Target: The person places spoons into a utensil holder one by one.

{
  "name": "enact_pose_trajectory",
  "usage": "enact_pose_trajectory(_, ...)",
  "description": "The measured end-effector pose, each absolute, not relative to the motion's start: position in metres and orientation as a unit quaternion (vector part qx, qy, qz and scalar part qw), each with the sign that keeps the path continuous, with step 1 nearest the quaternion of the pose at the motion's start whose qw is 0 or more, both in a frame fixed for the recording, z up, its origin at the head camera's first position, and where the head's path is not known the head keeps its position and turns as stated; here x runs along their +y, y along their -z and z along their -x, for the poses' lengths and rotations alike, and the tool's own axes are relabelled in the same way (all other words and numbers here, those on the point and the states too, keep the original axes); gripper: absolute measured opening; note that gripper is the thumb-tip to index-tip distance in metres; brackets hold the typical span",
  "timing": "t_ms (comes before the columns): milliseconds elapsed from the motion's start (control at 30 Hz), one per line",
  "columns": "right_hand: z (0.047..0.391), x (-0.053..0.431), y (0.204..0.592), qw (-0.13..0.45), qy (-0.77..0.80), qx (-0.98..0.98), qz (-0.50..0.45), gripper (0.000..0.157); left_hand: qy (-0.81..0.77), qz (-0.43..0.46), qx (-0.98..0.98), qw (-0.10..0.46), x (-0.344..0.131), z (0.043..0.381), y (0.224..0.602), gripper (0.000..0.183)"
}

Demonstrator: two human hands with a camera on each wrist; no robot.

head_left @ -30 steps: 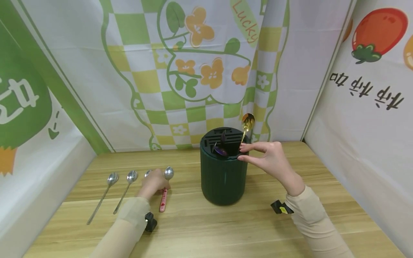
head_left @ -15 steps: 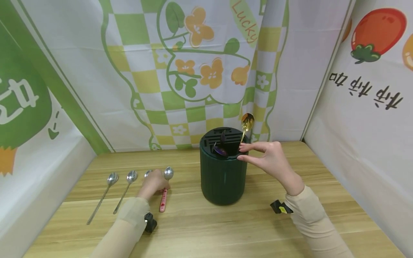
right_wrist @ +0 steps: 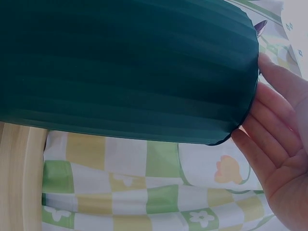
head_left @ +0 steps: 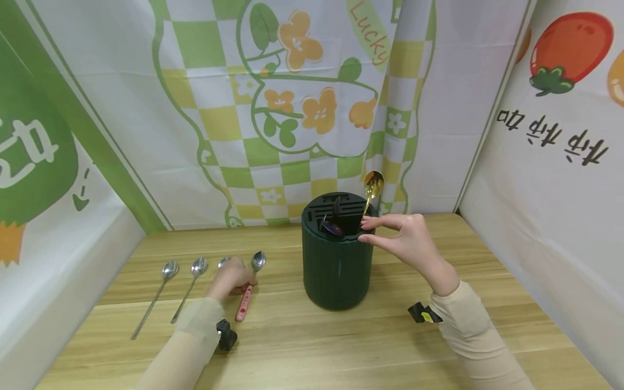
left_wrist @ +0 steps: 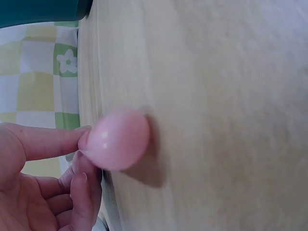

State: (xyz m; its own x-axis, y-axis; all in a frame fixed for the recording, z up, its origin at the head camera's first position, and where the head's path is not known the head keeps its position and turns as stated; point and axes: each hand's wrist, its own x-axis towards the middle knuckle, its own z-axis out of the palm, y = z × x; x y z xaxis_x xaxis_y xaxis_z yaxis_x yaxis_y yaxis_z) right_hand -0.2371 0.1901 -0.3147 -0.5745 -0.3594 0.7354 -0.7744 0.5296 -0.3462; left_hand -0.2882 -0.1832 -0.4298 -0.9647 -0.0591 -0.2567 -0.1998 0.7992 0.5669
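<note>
In the head view my left hand pinches a spoon by its pink patterned handle, bowl pointing away. The left wrist view shows thumb and fingertips on the handle's rounded pink end, close over the tabletop. My right hand is at the right rim of a dark green ribbed utensil holder, thumb and forefinger apart. A gold spoon stands bowl up in the holder, its stem running down behind the forefinger tip. In the right wrist view, fingertips meet the holder's rim. Purple-dark spoons also stand inside.
Two long silver spoons lie apart on the left of the wooden table. Another spoon's bowl shows beside my left hand, its handle hidden. A printed curtain hangs behind, and cloth walls stand at both sides.
The pink-handled spoon has turned slightly in my left fingers, its bowl shifting right and its handle end left. My right hand and the holder stay as they were.
</note>
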Motion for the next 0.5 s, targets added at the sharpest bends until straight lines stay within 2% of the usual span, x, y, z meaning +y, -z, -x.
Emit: enact_pose_trajectory(500,0.2362,0.1899,0.3145,0.307,-0.337,-0.821,-0.343,0.022,-0.317,0.062,0.941,0.105,-0.1853,0.2884,0.4285,0.017)
